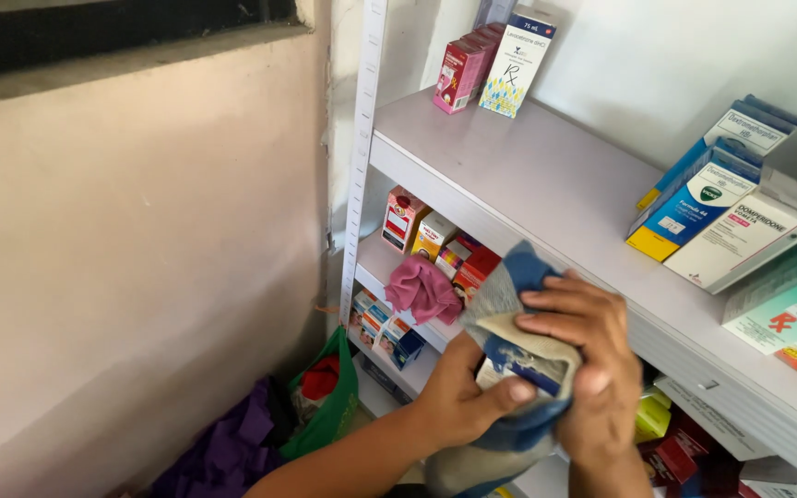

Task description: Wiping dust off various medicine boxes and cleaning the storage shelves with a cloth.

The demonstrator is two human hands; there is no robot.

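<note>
Both of my hands grip one bunched blue and beige cloth (517, 281) in front of a white shelf unit. My left hand (461, 395) holds it from below, with the thumb pressed across a small white and blue box (520, 373) wrapped inside the cloth. My right hand (592, 355) clamps over the cloth from the right, fingers curled over its top. A pink cloth (424, 290) lies on the edge of the second shelf, just left of my hands.
The top shelf (546, 184) carries pink and white boxes (486, 65) at the back left and a stack of blue, white and green boxes (740, 198) at the right. Lower shelves hold several small medicine boxes (417, 231). A green bag (329, 406) and purple cloth (228, 447) lie by the wall.
</note>
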